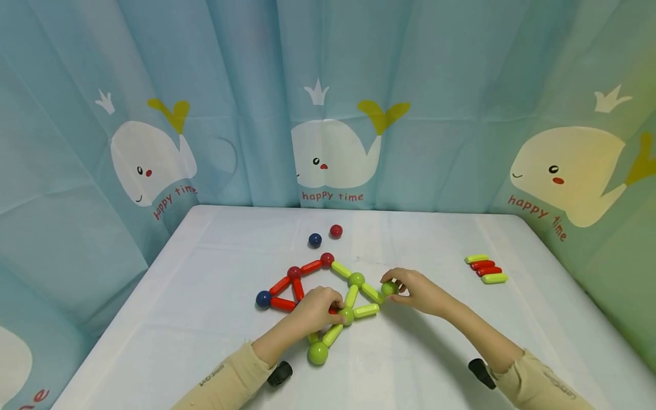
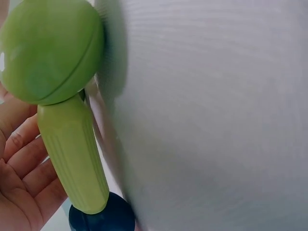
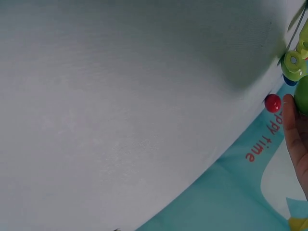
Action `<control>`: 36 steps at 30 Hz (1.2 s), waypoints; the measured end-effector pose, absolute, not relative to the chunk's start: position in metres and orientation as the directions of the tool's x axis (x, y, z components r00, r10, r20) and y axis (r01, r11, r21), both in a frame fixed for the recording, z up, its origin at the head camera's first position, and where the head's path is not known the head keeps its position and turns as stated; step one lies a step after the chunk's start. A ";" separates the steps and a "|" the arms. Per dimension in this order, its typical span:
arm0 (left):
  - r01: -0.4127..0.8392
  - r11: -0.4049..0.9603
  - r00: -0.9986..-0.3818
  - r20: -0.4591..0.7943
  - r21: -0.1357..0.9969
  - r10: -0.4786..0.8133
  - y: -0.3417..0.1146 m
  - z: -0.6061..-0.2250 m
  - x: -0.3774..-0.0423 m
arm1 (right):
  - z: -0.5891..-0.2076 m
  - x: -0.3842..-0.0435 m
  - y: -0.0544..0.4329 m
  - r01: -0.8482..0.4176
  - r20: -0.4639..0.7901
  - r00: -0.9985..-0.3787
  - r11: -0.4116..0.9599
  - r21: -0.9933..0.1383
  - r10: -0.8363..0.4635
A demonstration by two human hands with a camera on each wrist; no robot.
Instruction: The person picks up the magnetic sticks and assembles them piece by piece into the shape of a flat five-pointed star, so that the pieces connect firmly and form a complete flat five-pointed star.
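Observation:
On the white table lies a flat frame of plastic rods and balls. Its left part has red rods (image 1: 311, 267), red balls (image 1: 294, 273) and a blue ball (image 1: 263, 299); the right part has lime rods (image 1: 366, 311) and green balls (image 1: 356, 279). My left hand (image 1: 314, 310) reaches over the frame and pinches a green joint ball (image 1: 348, 316), hiding some rods beneath. Between thumb and fingers, my right hand (image 1: 417, 291) holds another green ball (image 1: 389, 288) close to the free end of a lime rod (image 1: 372, 292). Whether they touch I cannot tell.
Behind the frame sit a loose blue ball (image 1: 315, 240) and a loose red ball (image 1: 335, 231). Several loose red and lime rods (image 1: 486, 269) lie in a row at the right. A whale-print curtain (image 1: 256, 114) hangs around the table (image 1: 205, 256).

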State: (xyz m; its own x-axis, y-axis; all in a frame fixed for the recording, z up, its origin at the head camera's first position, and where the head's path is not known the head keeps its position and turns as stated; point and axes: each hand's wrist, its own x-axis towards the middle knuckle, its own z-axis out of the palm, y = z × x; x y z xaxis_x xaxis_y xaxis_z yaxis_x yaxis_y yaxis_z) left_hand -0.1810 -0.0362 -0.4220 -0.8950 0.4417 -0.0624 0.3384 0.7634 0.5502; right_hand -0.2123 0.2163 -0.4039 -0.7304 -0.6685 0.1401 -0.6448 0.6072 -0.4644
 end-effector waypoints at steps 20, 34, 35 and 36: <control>0.352 0.772 -0.905 -0.017 0.529 0.424 -0.032 -0.423 -0.186 | -0.411 -0.193 0.231 -0.493 0.033 -0.810 0.650 -0.578 -0.586; 0.338 0.778 -0.908 -0.033 0.530 0.417 -0.032 -0.420 -0.184 | -0.421 -0.197 0.206 -0.514 0.086 -0.820 0.663 -0.544 -0.565; 0.342 0.775 -0.907 -0.029 0.531 0.421 -0.032 -0.419 -0.184 | -0.421 -0.197 0.205 -0.513 0.087 -0.822 0.664 -0.545 -0.563; 0.347 0.774 -0.905 -0.027 0.529 0.424 -0.032 -0.419 -0.184 | -0.421 -0.197 0.204 -0.506 0.085 -0.826 0.666 -0.548 -0.558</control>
